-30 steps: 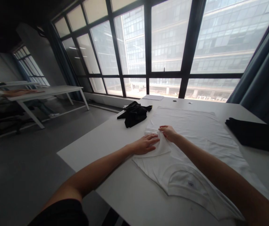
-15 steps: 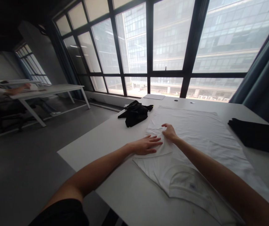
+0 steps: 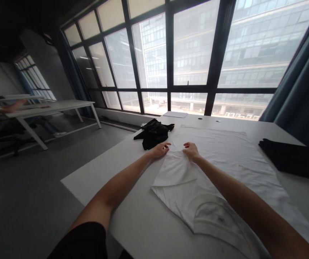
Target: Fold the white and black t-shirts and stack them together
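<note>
A white T-shirt (image 3: pixel 224 158) lies spread on the white table, its neckline nearest me and its hem toward the window. Its left sleeve (image 3: pixel 174 171) is folded inward over the body. My left hand (image 3: pixel 160 150) is at the shirt's left edge, with fingers bent and thumb close to the forefinger on the cloth. A short way to the right, my right hand (image 3: pixel 191 151) pinches the fabric near the folded part. The cloth between both hands shows small creases. The fingertips are small in view, so the exact grip is hard to see.
A crumpled black garment (image 3: pixel 154 133) sits just beyond my left hand. Folded black cloth (image 3: pixel 292 158) lies at the right of the table (image 3: pixel 95 172). White paper (image 3: pixel 174 114) rests at the far edge. Another person sits at a separate table (image 3: pixel 70 104) on the left.
My left hand, flat on the folded sleeve before, has moved away from me to the shirt's left edge and bent its fingers. My right hand has shifted slightly, its fingers closer together.
</note>
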Motion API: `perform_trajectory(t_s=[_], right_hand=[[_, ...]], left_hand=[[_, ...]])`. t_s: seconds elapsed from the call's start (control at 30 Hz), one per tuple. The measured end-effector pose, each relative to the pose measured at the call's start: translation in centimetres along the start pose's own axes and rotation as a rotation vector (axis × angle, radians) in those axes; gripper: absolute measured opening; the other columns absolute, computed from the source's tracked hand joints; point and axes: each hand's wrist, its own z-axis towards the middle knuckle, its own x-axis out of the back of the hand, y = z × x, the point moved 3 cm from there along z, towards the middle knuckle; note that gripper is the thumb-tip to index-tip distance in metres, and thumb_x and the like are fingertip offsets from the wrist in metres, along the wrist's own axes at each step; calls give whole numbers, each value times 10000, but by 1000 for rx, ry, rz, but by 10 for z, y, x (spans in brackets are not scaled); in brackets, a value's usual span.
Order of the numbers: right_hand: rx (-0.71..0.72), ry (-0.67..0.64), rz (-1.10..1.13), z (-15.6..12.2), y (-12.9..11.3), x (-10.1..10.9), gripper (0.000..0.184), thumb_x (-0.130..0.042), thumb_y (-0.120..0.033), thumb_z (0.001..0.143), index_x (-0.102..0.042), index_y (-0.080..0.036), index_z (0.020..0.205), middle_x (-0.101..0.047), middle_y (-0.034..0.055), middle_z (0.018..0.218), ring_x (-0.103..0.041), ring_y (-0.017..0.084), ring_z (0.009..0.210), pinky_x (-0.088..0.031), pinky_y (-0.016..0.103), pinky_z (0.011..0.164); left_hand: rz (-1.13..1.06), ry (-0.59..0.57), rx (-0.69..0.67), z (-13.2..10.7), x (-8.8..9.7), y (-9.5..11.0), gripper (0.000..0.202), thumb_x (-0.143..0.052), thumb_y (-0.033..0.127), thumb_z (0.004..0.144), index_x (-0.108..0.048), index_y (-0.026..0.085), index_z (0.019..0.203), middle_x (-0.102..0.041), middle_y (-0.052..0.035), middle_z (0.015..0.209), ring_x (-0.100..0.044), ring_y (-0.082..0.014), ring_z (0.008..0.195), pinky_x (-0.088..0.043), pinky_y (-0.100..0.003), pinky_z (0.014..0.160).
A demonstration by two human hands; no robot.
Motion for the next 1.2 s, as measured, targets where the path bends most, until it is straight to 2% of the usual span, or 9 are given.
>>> perform_trajectory(t_s=[0.23, 0.4, 0.5, 0.6, 0.67, 0.8, 1.0, 1.1, 1.2], right_hand=[[79, -13, -113, -2, -8, 8, 341, -631, -134, 738, -702, -156, 1072, -727, 91, 1022, -667, 233, 1008, -501, 360, 945], [55, -96, -228, -23, -9, 19, 363, -664, -120, 760, -683, -136, 1122, -723, 139, 1016, -659, 286, 1051, -477, 372, 944], [25, -212, -322, -43, -10, 29, 326, -705, -123, 742, -695, -133, 1069, -727, 152, 1025, -668, 295, 1043, -478, 342, 894], [-52, -299, -360, -61, -12, 39, 319, -734, -171, 734, -692, -133, 1048, -732, 116, 966, -689, 249, 961, -490, 282, 796], [-108, -349, -332, -71, -15, 42, 373, -742, -206, 741, -672, -124, 1098, -724, 88, 913, -693, 218, 880, -493, 258, 727], [-145, -381, -204, -89, -28, 42, 558, -761, -151, 706, -594, -112, 1237, -695, 62, 883, -664, 185, 783, -498, 240, 633], [-297, -424, 124, -101, -48, 50, 842, -647, -25, 755, -302, -126, 1517, -614, -38, 675, -594, 132, 509, -517, 241, 494], [-257, -433, -24, -98, -40, 57, 899, -643, 0, 733, -274, -100, 1546, -662, 14, 738, -631, 164, 532, -535, 274, 504], [-130, -450, -349, -94, -28, 59, 744, -683, -28, 724, -473, -77, 1436, -719, 137, 946, -715, 255, 784, -575, 343, 676]], left_hand=[[115, 55, -6, -3, -10, 1, 382, -662, 271, 807, -702, 151, 1168, -695, -28, 930, -561, -135, 687, -506, -273, 779], [224, 138, -145, -19, -15, 25, 307, -544, 222, 917, -702, 162, 1173, -683, -106, 1175, -641, -225, 1069, -462, -356, 1033], [350, -14, -229, -34, -31, 37, 387, -447, 300, 1008, -617, 156, 1325, -600, -140, 1387, -519, -264, 1327, -356, -410, 1154], [496, -199, -176, -45, -47, 41, 571, -364, 479, 1051, -428, 136, 1503, -348, -181, 1602, -284, -321, 1499, -243, -506, 1201], [548, -266, -132, -49, -51, 43, 643, -310, 554, 1053, -340, 154, 1555, -226, -180, 1651, -175, -339, 1533, -191, -544, 1204], [562, -325, -106, -49, -48, 48, 662, -274, 589, 1052, -285, 198, 1587, -156, -168, 1669, -122, -338, 1543, -160, -537, 1207], [564, -368, -100, -49, -43, 48, 655, -274, 610, 1046, -239, 269, 1605, -103, -138, 1684, -87, -346, 1546, -152, -559, 1196], [589, -369, -113, -48, -42, 51, 656, -299, 616, 1037, -270, 272, 1593, -130, -143, 1680, -112, -356, 1542, -139, -598, 1187], [627, -304, -158, -48, -46, 61, 594, -304, 536, 1054, -350, 221, 1555, -211, -158, 1660, -167, -327, 1537, -120, -587, 1202]])
